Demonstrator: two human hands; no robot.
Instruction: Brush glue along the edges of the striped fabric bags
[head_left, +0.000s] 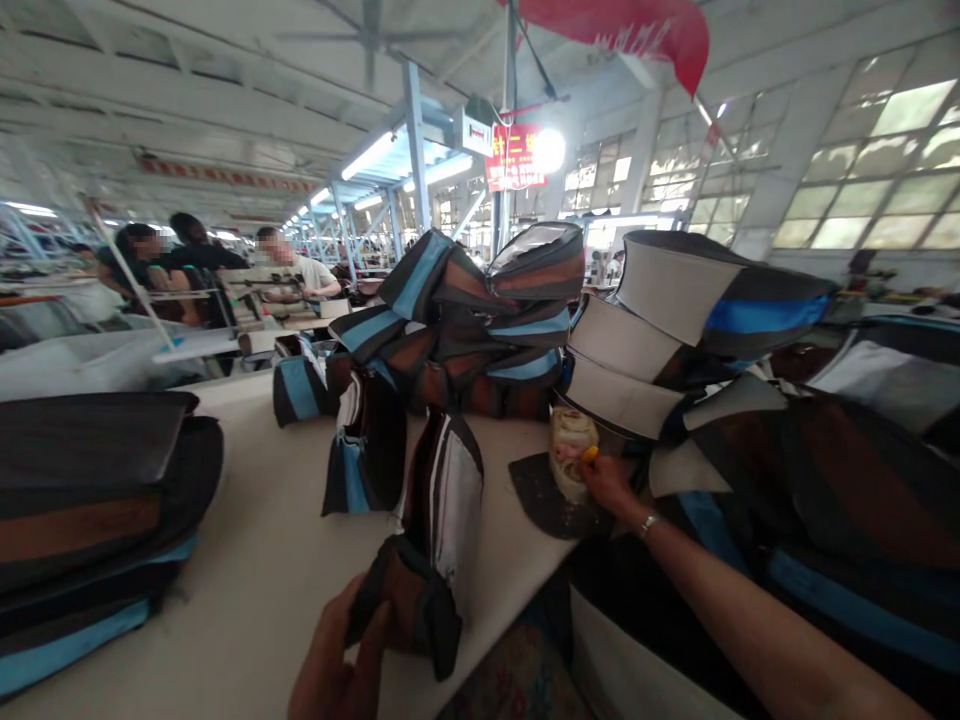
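My left hand (337, 660) is at the bottom edge, its fingers closed round the lower end of a dark brown and black fabric piece (431, 545) with a white lining that stands up from the white table (255, 580). My right hand (609, 482) reaches forward with a bracelet on the wrist. Its fingers pinch a small yellow object (591, 454) against a pale, lumpy block (571, 448) that rests on a dark flat piece (544, 500).
Piles of black, brown and blue striped fabric pieces (465, 320) fill the table's far side and right, with stiff white-lined ones (645, 340) stacked at the right. A flat stack (90, 510) lies at left. Other people (202, 265) sit at benches far left.
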